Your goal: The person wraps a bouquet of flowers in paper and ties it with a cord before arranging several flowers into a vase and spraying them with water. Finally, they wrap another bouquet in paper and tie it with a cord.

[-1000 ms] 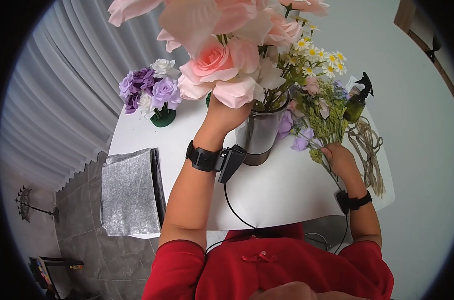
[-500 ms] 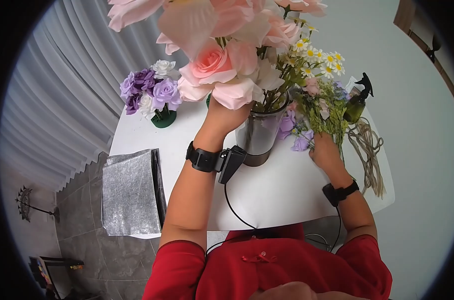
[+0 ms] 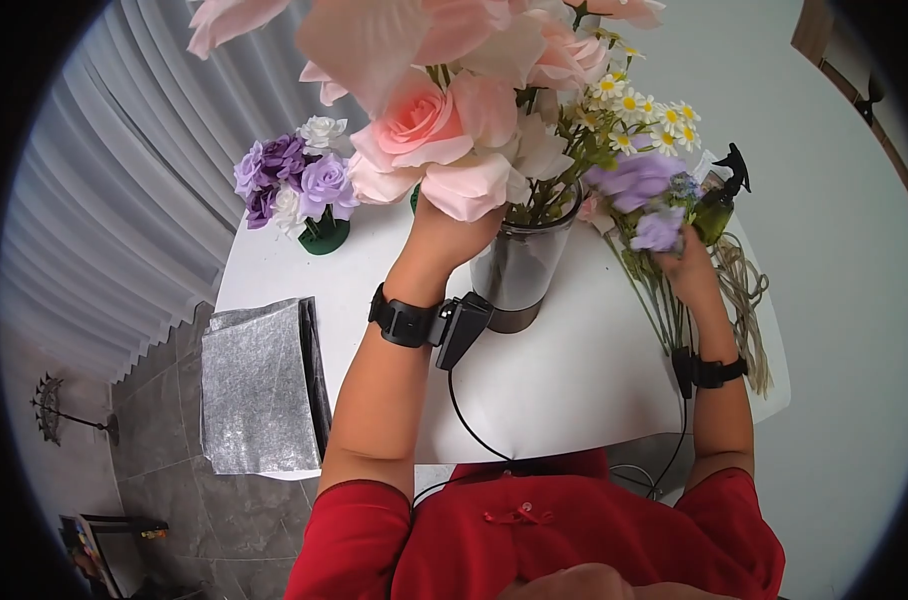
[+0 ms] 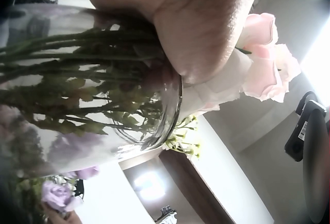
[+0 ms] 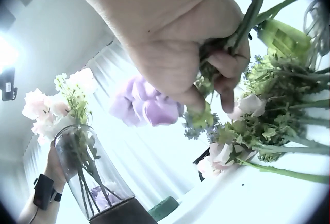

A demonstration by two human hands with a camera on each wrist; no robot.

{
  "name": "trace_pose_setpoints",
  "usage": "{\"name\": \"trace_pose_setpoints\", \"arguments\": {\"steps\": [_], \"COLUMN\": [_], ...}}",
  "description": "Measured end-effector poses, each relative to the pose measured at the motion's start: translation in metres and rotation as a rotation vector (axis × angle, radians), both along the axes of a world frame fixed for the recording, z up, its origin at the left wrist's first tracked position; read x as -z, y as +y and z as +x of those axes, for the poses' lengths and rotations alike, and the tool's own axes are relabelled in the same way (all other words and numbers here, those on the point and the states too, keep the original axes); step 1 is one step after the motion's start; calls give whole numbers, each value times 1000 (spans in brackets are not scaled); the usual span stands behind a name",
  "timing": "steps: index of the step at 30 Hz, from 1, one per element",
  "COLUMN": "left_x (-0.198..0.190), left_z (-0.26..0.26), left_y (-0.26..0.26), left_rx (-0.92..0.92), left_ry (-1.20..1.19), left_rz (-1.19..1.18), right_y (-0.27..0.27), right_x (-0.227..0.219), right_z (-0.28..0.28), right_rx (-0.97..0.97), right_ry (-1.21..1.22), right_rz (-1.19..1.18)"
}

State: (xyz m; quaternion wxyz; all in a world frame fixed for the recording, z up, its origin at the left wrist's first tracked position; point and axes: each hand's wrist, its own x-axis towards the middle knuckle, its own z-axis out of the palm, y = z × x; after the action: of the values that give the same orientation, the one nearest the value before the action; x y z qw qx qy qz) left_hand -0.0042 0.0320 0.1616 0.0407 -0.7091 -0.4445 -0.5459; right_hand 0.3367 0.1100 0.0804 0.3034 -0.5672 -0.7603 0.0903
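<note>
My left hand (image 3: 459, 235) grips the glass vase (image 3: 519, 275) near its rim, beneath a big pink rose (image 3: 414, 125); its fingers are hidden in the head view. In the left wrist view, the palm (image 4: 201, 28) lies right at the rim, with green stems showing through the glass. Daisies (image 3: 664, 125) also rise from the vase. To its right, my right hand (image 3: 689, 265) pinches the green stem of a purple flower (image 3: 659, 230). The right wrist view shows its fingers curled round that stem (image 5: 252, 10). Below it lie other leafy stems (image 5: 289, 141) with pale pink blooms.
Behind the right hand stand a green spray bottle (image 3: 714, 215) and a loose bundle of beige cord (image 3: 744, 335). Grey sheets (image 3: 259, 390) lie at the table's left edge. A purple and white rose arrangement (image 3: 299, 180) sits in a green base at the back left.
My right hand let go of the leafy stems, reached in to the left among the flowers, and came back right holding the purple flower. The left hand has kept its place at the vase.
</note>
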Motion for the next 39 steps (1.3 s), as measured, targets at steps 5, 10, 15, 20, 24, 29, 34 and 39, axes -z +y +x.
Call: {"name": "trace_pose_setpoints", "arguments": {"steps": [5,10,15,20,24,29,34,39], "left_x": [0,4,1,3,-4,-6,-7,-2], "left_z": [1,-2,-1,0,1,1,2,0], "left_y": [0,3,0,1,-1,0,-2,0], "left_rx": [24,-15,-3,14,-22,-15,2,-22], "left_ry": [-40,50,31,-40,71,93,72,96], "left_rz": [23,72,13,23,92,157,115,141], "right_y": [-12,-6,22,18,-14,-33,-20,-16], "right_x": [8,10,8,-50,-99,-105,-41,-43], "right_z": [-38,-46,-14,-8,-19,-39,-75,-67], "right_rx": [53,68,-223,-234,-300,-414,-103,-182], "right_ry": [-87,-257,78,707,1110,1283,1117,1089], "right_rz": [-159,-211,-72,-191,31,60,-27,32]}}
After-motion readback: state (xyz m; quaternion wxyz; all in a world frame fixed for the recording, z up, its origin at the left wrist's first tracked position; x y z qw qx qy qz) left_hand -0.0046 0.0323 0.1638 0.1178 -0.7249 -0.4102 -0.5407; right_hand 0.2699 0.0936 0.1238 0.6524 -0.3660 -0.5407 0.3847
